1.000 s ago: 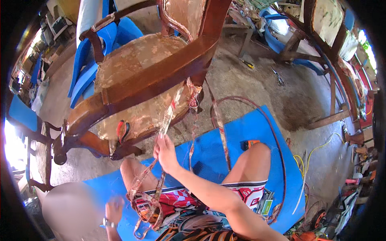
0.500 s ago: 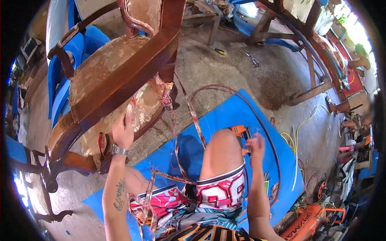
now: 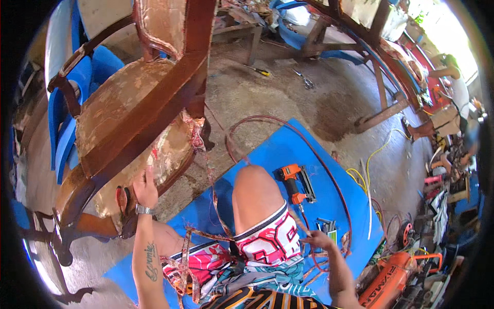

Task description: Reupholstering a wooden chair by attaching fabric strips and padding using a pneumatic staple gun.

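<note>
In front of me on the left, a carved wooden armchair (image 3: 139, 113) lies tipped, its worn floral seat fabric (image 3: 123, 85) exposed. My left hand (image 3: 145, 189), with a watch on the wrist, is closed against the fabric-covered underside near a frayed red-and-white patch; what its fingers hold is unclear. Red-handled pliers (image 3: 122, 200) rest beside that hand on the chair. My right hand (image 3: 319, 240) is closed beside my right thigh on a blurred trim strip (image 3: 297, 219) running over my knee. Another frayed strip (image 3: 213, 190) hangs from the chair and crosses my lap.
An orange staple gun (image 3: 294, 180) with a dark red hose (image 3: 329, 170) lies on a blue sheet (image 3: 262, 149). Staple strips (image 3: 325, 226) sit near my right hand. Scissors (image 3: 303, 79) and a screwdriver (image 3: 257, 70) lie on the floor. An orange tank (image 3: 386, 280) stands right; another person (image 3: 453, 87) is beyond.
My right hand has moved down and back toward my hip, and the strip now runs over my knee to it. My left hand stays at the chair. The view has shifted right.
</note>
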Motion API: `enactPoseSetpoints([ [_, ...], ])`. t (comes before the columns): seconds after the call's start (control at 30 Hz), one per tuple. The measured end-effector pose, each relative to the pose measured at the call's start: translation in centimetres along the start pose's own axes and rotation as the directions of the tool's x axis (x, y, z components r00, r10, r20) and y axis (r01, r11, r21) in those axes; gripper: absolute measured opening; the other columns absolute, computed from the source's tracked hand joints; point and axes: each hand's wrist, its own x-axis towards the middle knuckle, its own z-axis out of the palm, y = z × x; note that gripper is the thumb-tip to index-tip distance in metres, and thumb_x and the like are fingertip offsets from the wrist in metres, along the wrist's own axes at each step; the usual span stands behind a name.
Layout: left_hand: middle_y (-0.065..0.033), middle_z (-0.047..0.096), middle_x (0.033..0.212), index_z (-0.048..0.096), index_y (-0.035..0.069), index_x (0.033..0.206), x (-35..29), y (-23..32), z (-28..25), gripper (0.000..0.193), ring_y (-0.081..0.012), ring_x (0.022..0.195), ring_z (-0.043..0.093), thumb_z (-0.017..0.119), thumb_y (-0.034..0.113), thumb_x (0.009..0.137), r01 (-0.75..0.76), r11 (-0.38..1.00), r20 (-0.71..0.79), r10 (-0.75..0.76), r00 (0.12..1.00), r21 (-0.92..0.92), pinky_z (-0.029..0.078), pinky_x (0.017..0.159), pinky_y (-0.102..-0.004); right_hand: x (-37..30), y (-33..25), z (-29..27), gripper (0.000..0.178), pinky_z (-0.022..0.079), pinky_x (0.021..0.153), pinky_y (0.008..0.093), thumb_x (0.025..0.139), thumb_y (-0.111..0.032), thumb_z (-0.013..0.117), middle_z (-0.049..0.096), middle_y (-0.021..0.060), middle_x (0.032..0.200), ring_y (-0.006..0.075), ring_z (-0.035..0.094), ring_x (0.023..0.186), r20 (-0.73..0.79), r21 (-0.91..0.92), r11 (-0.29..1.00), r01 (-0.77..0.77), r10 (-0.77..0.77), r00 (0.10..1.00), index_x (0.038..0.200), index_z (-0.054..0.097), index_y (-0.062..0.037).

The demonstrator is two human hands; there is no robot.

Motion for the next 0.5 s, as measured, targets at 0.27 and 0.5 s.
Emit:
enactPoseSetpoints([
  [0.27,-0.0127,0.064,0.08,0.062,-0.006,0.098,1.1,-0.1,0.7,0.039,-0.0172,0.07,0.056,0.049,0.031,0.094,0.08,0.983,0.02,-0.078,0.997,-0.167,0.043,0.066,-0.0323,-11.1,19.7,-10.8,0.016,0.045,0.058,0.0392,0.079,-0.015,0.06,0.059,0.0144,0.072,0.0354,0.056,0.063,-0.862,-0.413,0.863,-0.293,-0.266,0.43,0.088,0.055,-0.0028],
  [0.5,-0.0146,0.064,0.086,0.059,-0.007,0.106,1.2,0.3,1.4,0.042,-0.0202,0.075,0.057,0.046,0.031,0.095,-0.007,0.989,0.016,0.009,1.0,-0.149,0.043,0.069,-0.0335,-26.0,-3.5,-37.7,0.036,0.045,0.079,0.0415,0.089,-0.033,0.047,0.062,0.0212,0.098,0.0361,0.059,0.095,-0.684,-0.542,0.836,-0.08,-0.494,-0.537,0.1,0.058,-0.0009],
])
